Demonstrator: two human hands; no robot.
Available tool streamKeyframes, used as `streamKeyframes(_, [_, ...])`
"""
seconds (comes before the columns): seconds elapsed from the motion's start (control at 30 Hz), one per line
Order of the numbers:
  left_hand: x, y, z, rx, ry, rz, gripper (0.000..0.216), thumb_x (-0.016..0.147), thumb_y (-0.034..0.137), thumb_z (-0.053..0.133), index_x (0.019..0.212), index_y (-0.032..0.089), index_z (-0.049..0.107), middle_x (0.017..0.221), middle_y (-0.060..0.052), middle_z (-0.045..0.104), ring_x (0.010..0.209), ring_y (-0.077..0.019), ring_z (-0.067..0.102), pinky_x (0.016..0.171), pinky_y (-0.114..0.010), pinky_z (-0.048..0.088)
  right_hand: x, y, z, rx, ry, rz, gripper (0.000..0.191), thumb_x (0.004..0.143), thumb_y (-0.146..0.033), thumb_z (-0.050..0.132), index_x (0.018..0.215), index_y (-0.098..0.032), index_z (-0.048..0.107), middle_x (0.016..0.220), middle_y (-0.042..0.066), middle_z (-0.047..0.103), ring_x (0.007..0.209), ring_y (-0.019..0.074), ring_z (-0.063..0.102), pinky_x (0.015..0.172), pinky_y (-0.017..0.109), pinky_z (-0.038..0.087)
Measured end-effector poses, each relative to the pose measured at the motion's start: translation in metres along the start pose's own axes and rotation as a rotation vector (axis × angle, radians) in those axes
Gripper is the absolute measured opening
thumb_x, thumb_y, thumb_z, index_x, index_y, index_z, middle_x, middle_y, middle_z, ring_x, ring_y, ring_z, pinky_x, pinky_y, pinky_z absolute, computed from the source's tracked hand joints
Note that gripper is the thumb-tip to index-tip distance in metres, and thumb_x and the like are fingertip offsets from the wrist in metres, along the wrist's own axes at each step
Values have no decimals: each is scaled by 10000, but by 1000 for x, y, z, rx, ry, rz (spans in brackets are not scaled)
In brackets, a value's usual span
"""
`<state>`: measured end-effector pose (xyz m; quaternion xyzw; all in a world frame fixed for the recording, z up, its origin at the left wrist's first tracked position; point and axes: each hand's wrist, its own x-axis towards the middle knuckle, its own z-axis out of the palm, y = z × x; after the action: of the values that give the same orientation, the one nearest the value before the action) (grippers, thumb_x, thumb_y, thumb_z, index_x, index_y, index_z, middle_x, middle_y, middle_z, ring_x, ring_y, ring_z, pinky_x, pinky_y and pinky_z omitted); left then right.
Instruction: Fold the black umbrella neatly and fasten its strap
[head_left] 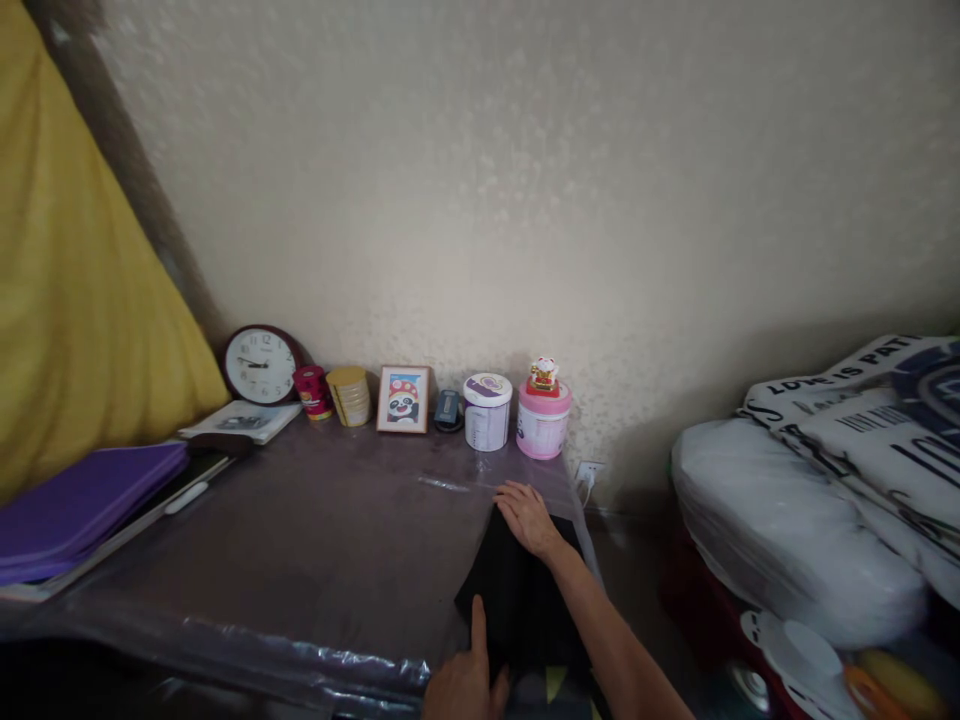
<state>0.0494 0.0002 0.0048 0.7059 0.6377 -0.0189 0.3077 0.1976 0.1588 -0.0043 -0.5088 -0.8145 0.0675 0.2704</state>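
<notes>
A black, flat sheet-like item (pixel 510 590), perhaps cloth, lies on the right end of the table. Its near end runs out of view at the bottom, where a small yellow patch shows; I cannot tell its exact kind. My right hand (pixel 527 515) rests flat on its far edge with the fingers stretched out side by side. Nearer to me, my left hand (pixel 463 685) is at the left edge of the black item, its index finger extended over it and its thumb apart. The rest of the left hand's fingers are partly hidden.
Along the wall stand a clock (pixel 261 366), a framed panda picture (pixel 403 400), a white tub (pixel 487 415) and a pink tub (pixel 543 430) with a figurine (pixel 544 375). Purple folders (pixel 90 510) lie left on the plastic-covered table (pixel 315 540). Wrapped bedding (pixel 780 520) is at right.
</notes>
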Motion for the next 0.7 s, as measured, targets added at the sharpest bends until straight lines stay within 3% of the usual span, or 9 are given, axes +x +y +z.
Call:
streamKeyframes(0.2, [-4,4,-5,-20,-4,-20,698,821,271,359,1366,82,-33,993,-143,645,902,-238,606,770,-320,420,8,23,-5,39,175,306,275,840,-262,385,953,-179,622,1009,66,636,1008,169,538,930,328,337])
streamKeyframes(0.4, [-2,-7,6,-34,75,60,662,847,311,303,1370,73,-25,959,-127,649,864,-209,609,735,-281,409,-43,46,-32,53,313,535,339,808,-301,338,956,-154,604,956,82,647,892,188,597,800,317,444])
streamKeyframes(0.53, [-3,-9,9,-46,102,85,649,854,333,277,1372,72,-15,942,-126,651,830,-206,612,707,-274,406,-86,36,-40,191,341,609,359,785,-411,371,877,-179,629,854,66,669,807,208,622,723,302,461])
streamKeyframes(0.7, [-5,-8,6,-91,112,89,650,850,330,284,1371,62,4,931,-127,652,836,-210,613,714,-276,404,-113,11,-34,273,324,622,332,728,-456,461,836,-195,636,791,47,672,772,224,626,715,315,458])
